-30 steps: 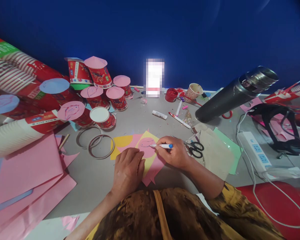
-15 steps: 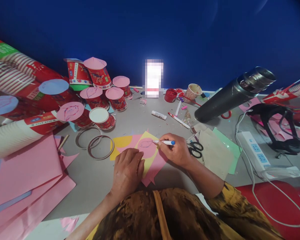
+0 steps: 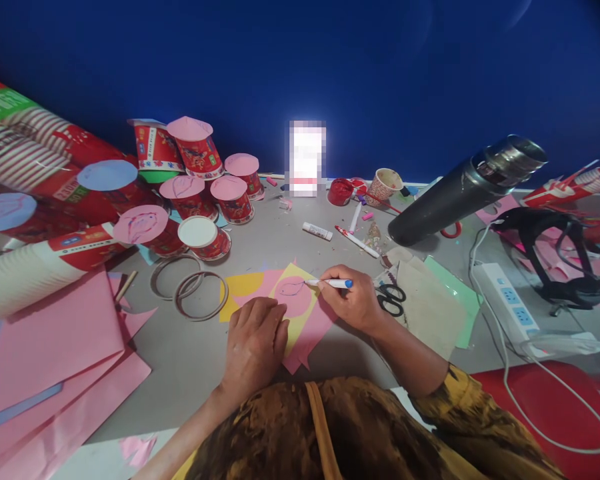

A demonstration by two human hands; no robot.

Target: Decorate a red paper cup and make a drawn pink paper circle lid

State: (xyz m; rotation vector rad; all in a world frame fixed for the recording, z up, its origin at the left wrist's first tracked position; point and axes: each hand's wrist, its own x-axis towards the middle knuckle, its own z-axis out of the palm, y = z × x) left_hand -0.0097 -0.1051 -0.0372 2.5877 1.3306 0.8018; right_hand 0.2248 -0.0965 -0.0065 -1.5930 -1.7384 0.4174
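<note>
My right hand (image 3: 353, 301) is closed round a white marker with a blue end (image 3: 330, 283); its tip touches a pink paper circle (image 3: 294, 295) that bears a drawn outline. The circle lies on a yellow sheet (image 3: 300, 313) over pink paper on the grey table. My left hand (image 3: 255, 343) rests knuckles up on the papers just below the circle, fingers curled and pressing them down. Black-handled scissors (image 3: 391, 299) lie right beside my right hand.
Two cardboard rings (image 3: 190, 291) lie left of the papers. Red paper cups topped with pink discs (image 3: 200, 193) cluster at back left. Pink sheets (image 3: 55, 353) spread at left. A dark flask (image 3: 465, 190), a power strip (image 3: 505, 300) and a glue stick (image 3: 319, 231) lie at right and behind.
My right hand and the marker have shifted slightly to the right along the pink circle. My left hand has stayed in place.
</note>
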